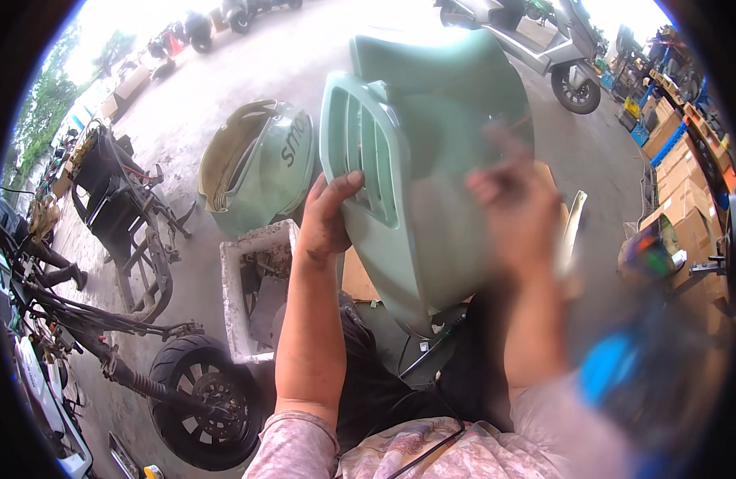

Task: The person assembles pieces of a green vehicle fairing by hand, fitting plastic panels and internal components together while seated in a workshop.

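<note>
A large pale green scooter body panel stands tilted up in front of me, over my lap. Its left face carries a slatted vent inside a raised frame. My left hand grips the panel's left edge, the thumb lying over the frame by the vent slats and the other fingers hidden behind. Over the panel's broad smooth face is my right hand, smeared by motion; whether it touches the surface cannot be made out. On the floor to the left lies a second green panel with dark lettering.
A white foam box with metal parts inside stands left of my legs. Farther left are a stripped scooter frame and a wheel with black tyre. A silver scooter is parked beyond. Cardboard boxes line the right.
</note>
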Tool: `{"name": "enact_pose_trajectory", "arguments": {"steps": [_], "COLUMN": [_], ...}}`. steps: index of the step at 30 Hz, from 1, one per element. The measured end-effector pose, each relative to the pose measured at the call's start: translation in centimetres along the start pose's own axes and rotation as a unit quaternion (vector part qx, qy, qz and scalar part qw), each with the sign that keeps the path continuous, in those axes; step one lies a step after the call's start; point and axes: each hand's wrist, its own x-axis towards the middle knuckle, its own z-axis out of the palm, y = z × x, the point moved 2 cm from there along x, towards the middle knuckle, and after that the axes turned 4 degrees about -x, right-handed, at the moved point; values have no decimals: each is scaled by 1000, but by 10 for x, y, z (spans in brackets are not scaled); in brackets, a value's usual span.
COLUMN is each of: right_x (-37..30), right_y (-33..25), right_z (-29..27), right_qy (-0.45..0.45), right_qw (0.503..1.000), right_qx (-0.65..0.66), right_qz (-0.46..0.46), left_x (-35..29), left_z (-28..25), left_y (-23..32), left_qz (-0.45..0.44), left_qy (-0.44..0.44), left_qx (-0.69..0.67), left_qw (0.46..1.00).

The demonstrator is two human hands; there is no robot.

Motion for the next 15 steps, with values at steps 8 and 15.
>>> {"name": "enact_pose_trajectory", "arguments": {"steps": [8, 15], "right_x": [53, 63], "right_y": [101, 161], "right_z": [-24, -18], "right_qy": [133, 70], "right_qw": [990, 987], "right_qx": [-12, 42], "right_qz": [45, 140], "left_x": [3, -8], "left_z": [-6, -10], "left_y": [-5, 1], "left_qz": [15, 14], "left_qy": [14, 95], "left_qx": [13, 12], "left_qw": [1000, 995]}}
